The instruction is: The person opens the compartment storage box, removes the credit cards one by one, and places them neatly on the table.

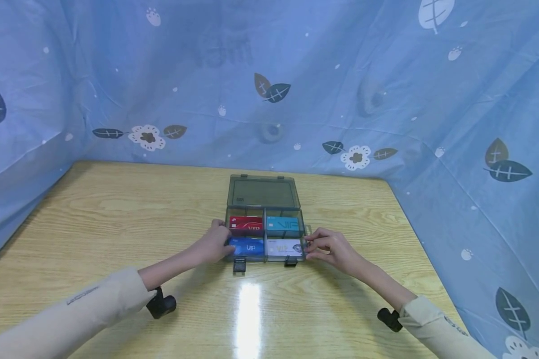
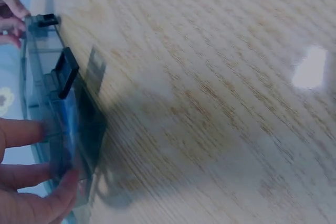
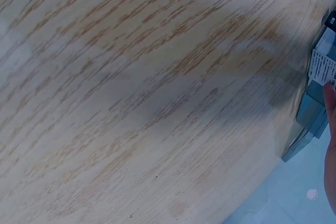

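Observation:
A see-through grey plastic case (image 1: pixel 264 193) stands at the middle of the table, its lid folded back. Inside, separate compartments hold a red VIP card (image 1: pixel 246 223), a teal VIP card (image 1: pixel 282 224), a blue VIP card (image 1: pixel 250 247) and a white VIP card (image 1: pixel 280 248). My left hand (image 1: pixel 214 243) grips the case by its left side, with thumb and fingers spread along the wall in the left wrist view. On the opposite side, my right hand (image 1: pixel 334 249) pinches the right wall near the white card. Only part of that hand enters the right wrist view.
Two black latches, one at the front left (image 1: pixel 239 265) and one at the front right (image 1: pixel 291 261), hang from the case. A wooden table (image 1: pixel 152 199) lies under everything, with a blue patterned curtain (image 1: pixel 197 80) behind and along both sides.

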{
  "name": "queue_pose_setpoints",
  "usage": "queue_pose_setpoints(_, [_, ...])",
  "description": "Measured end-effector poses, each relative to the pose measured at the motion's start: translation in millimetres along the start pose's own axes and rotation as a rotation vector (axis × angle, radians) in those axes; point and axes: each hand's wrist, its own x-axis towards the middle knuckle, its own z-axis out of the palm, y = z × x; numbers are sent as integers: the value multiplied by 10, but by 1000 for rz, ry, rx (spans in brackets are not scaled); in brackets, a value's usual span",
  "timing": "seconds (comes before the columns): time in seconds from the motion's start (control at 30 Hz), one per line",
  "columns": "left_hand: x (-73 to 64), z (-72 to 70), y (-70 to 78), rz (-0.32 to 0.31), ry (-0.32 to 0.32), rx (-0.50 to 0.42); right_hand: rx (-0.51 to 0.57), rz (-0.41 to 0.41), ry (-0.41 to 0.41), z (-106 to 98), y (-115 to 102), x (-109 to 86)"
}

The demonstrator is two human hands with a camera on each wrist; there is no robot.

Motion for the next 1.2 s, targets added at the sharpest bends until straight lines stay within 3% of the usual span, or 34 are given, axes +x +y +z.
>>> queue_pose_setpoints(0.3, [-101, 17, 12, 46, 111, -69, -10, -1, 0, -1, 0, 12])
queue_pose_setpoints(0.57, [-53, 59, -48, 149, 94, -240, -10, 0, -1, -7, -14, 13])
queue_pose_setpoints(0.83, [-40, 73, -149, 105, 124, -366, -9, 0, 6, -6, -30, 6])
queue_pose_setpoints(1.2, [-82, 25, -389, 59, 59, -523, -1, -1, 16, 16, -13, -3])
